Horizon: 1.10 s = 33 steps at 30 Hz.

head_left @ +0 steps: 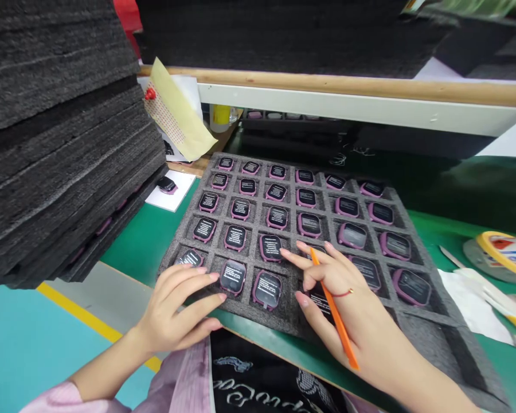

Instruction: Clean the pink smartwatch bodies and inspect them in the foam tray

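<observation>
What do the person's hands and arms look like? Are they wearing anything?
Both hands are bare, with no gloves. The left hand comes out of a pink sleeve that reaches only part way down the forearm. The right hand has a thin red ring on one finger, and no sleeve shows on that arm. The nails are short and plain.

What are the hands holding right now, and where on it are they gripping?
The right hand holds an orange stick, tucked between its fingers around the stick's upper part. The left hand holds nothing; it rests on the foam tray's near edge.
</observation>
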Available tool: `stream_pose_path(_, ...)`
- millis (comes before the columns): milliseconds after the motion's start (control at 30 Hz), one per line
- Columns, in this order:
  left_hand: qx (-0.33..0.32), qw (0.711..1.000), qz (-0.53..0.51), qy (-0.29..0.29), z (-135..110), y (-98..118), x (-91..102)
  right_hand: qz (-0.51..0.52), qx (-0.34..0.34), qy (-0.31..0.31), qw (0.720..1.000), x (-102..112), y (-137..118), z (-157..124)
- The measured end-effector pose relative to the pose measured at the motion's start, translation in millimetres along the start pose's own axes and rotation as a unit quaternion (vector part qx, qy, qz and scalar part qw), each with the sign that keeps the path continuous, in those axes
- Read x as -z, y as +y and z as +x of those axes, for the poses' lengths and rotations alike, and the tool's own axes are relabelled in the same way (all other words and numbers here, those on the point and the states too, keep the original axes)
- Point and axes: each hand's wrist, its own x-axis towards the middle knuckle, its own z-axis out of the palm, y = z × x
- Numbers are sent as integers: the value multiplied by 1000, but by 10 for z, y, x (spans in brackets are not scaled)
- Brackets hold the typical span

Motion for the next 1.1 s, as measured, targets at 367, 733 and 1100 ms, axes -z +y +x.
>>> stream_pose_path(367, 81, 990, 105, 51, -232, -322, 223, 44, -12, 79, 996, -14, 61, -15)
stream_pose_path(733, 90, 987, 132, 24, -362, -357, 176, 17, 27, 56, 998, 12, 98, 11)
stream_pose_path(1100, 139, 989, 55, -11, -259, -276, 114, 4, 86, -12, 996, -87, -49, 304)
